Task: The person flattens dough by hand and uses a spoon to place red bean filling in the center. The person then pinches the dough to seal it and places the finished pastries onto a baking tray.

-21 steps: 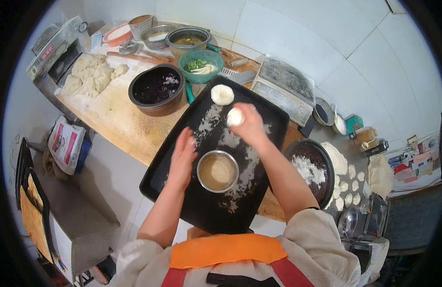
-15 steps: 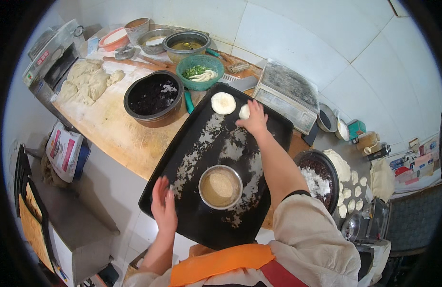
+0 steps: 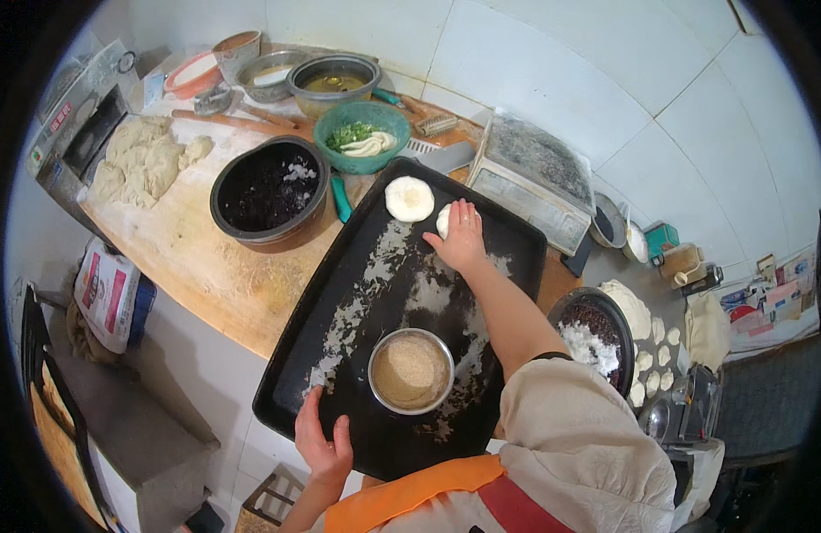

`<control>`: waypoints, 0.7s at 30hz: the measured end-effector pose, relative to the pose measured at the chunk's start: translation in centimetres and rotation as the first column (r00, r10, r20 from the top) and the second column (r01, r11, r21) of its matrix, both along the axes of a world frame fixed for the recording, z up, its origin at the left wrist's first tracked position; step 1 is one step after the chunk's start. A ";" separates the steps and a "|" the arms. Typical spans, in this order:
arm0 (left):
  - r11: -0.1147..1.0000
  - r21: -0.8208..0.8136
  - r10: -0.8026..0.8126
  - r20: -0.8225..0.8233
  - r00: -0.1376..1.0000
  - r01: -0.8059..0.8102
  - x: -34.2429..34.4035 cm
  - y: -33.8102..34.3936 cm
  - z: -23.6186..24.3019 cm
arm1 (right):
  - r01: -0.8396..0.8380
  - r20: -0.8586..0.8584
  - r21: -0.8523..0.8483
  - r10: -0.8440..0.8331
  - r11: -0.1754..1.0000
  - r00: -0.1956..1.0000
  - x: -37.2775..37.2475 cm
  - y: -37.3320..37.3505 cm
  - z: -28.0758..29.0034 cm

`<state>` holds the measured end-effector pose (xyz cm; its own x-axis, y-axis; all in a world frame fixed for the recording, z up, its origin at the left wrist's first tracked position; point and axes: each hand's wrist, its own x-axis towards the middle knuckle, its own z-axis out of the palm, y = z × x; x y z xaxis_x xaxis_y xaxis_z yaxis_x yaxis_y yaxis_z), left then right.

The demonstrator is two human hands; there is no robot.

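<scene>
A black baking tray (image 3: 295,391) lies in front of me. One round, flat dough piece (image 3: 409,199) rests near its far end. Beside it, my right hand (image 3: 462,238) lies with flat fingers over a second dough piece (image 3: 443,220), covering much of it. My left hand (image 3: 326,447) is open at the tray's near left edge, fingers apart and holding nothing; whether it touches the rim I cannot tell. A metal bowl of pale grains (image 3: 411,371) stands on the tray between my arms.
Left of the tray stand a dark bowl of black filling (image 3: 270,191) and a green bowl with chopped greens (image 3: 361,138). Dough (image 3: 144,164) lies on the floured table. A scale (image 3: 533,178) sits at the far right, with a filling basin (image 3: 592,329) and several small dough pieces (image 3: 659,355) nearer.
My right hand has flattened onto the second dough piece. My left hand has come down and nearer to me, to the tray's edge.
</scene>
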<state>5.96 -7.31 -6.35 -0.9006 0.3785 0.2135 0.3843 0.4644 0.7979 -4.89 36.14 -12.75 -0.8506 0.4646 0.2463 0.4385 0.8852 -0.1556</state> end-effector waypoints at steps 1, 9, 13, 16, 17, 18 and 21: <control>1.000 0.008 -0.012 -0.013 1.000 0.012 -0.2 0.2 -0.4 | 0.009 0.047 -0.019 -0.008 1.000 0.999 -0.5 0.6 1.0; 1.000 0.005 0.007 -0.023 1.000 -0.007 0.2 0.0 -0.1 | -0.028 0.139 -0.087 0.040 0.996 0.990 -1.7 -1.9 1.4; 1.000 -0.005 -0.011 -0.069 0.998 0.010 0.5 -0.5 -0.6 | 0.066 0.129 -0.123 -0.050 0.990 0.990 0.9 -1.6 0.6; 0.999 -0.023 -0.049 -0.058 0.997 0.048 0.5 0.4 -0.5 | 0.192 0.197 -0.597 -0.090 0.779 0.976 -1.0 4.7 4.1; 0.999 -0.001 -0.046 -0.038 0.998 0.046 0.6 0.3 -0.7 | 0.069 0.037 -0.629 -0.058 0.775 0.998 -0.4 5.1 7.0; 0.999 0.048 -0.016 -0.043 0.999 0.018 0.3 0.5 -0.9 | -0.054 -0.125 -0.635 -0.034 0.770 0.992 1.1 4.9 11.6; 0.993 0.117 0.007 0.039 0.999 -0.012 1.4 0.4 -0.9 | -0.132 -0.288 -0.628 -0.072 0.767 0.955 11.0 5.4 19.9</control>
